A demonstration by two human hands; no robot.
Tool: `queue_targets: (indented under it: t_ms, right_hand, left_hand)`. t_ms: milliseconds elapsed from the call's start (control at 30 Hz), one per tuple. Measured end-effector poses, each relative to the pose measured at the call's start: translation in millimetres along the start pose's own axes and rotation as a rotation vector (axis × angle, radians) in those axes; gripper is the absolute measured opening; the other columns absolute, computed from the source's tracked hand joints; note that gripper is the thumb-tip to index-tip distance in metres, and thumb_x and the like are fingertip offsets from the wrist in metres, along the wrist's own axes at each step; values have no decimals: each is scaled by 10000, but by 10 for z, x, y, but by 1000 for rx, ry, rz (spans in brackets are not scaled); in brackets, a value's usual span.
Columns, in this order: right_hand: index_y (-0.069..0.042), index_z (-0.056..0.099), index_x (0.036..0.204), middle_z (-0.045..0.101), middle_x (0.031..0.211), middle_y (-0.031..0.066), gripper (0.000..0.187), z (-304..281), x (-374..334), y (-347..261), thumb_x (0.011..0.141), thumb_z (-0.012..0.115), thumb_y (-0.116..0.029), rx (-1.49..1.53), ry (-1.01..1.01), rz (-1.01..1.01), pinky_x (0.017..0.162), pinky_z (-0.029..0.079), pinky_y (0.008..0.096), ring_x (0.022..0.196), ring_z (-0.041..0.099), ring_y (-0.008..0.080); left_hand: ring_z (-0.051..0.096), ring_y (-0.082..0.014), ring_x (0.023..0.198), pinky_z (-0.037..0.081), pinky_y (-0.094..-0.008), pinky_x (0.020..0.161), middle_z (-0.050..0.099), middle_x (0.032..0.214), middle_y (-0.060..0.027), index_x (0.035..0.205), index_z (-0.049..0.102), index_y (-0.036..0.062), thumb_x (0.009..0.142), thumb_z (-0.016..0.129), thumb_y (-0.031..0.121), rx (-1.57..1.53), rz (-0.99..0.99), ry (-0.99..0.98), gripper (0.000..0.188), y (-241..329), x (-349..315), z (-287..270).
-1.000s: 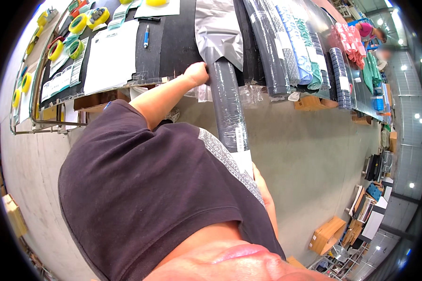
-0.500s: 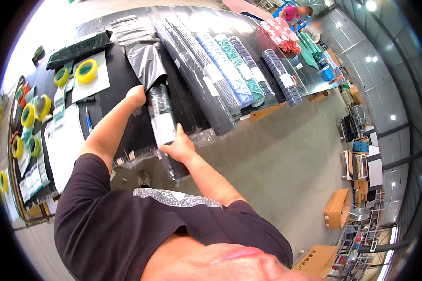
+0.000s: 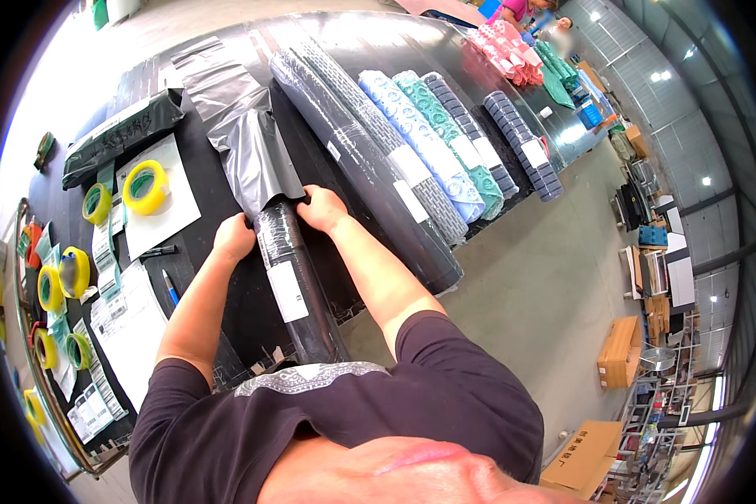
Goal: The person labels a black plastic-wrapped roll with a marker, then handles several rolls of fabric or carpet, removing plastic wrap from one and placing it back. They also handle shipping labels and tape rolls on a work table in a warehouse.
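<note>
A dark roll in shiny clear wrap with a white label lies lengthwise on the black table, its near end close to my shirt. Its far part is hidden inside a grey plastic bag, whose open mouth surrounds it. At the left edge of that mouth, my left hand is closed on the plastic. Opposite it, my right hand pinches the right edge of the bag. Both hands sit close beside the roll; some fingertips are hidden.
To the right lie a long dark wrapped roll and several patterned rolls, including a blue one. Yellow tape rolls, a black package, a blue pen and paper sheets lie left. Another person stands beyond.
My right hand has left the roll's near part and now holds the bag's right edge. My left hand stays at the left edge. My body is closer to the table.
</note>
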State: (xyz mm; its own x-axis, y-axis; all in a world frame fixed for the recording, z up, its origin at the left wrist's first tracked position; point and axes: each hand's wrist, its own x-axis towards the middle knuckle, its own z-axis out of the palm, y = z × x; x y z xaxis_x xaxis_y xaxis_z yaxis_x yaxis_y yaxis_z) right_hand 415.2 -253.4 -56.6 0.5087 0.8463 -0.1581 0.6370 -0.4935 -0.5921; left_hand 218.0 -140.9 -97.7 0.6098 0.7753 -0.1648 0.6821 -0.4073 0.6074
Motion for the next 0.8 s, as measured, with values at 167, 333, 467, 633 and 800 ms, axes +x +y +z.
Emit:
queue_targets:
  t_ms: [167, 333, 467, 633, 800]
  right_hand:
    - [-110, 688, 1070, 684, 1113, 153, 275, -60, 154, 57, 863, 555, -232, -260, 4, -4, 907, 504, 429, 1070, 635, 351]
    - [-82, 670, 1015, 673, 1040, 188, 225, -151, -575, 118, 892, 543, -221, -153, -87, -202, 847, 503, 474, 1005, 624, 399]
    - [-50, 657, 980, 659, 968, 212, 200, -189, -1456, 731, 880, 576, -203, 53, -159, -436, 791, 490, 491, 955, 611, 425]
    - [-48, 683, 989, 669, 1003, 192, 233, -108, -2605, 1254, 801, 667, -184, 332, -494, -366, 817, 507, 407, 973, 642, 358]
    - [-35, 671, 1004, 685, 977, 194, 244, -131, -2251, 1078, 786, 634, -140, 212, -533, -267, 818, 507, 392, 963, 660, 354]
  left_hand:
    - [639, -391, 999, 498, -454, 889, 685, 1006, -224, 956, 682, -4, 813, 551, 222, 167, 44, -57, 298, 195, -27, 1]
    - [650, -393, 941, 511, -472, 859, 686, 919, -217, 859, 704, 7, 756, 550, 232, 237, 70, -143, 291, 354, -762, -127]
    - [654, -394, 886, 522, -485, 795, 680, 884, -206, 817, 705, 30, 735, 570, 230, 214, 143, -304, 255, 587, -1678, 63]
    - [663, -342, 915, 520, -428, 779, 688, 916, -154, 930, 666, 19, 845, 659, 283, -156, 183, -707, 277, 278, -2729, 518]
    - [667, -332, 826, 513, -416, 750, 668, 810, -175, 859, 674, -25, 809, 639, 165, -307, 105, -422, 200, 347, -2513, 718]
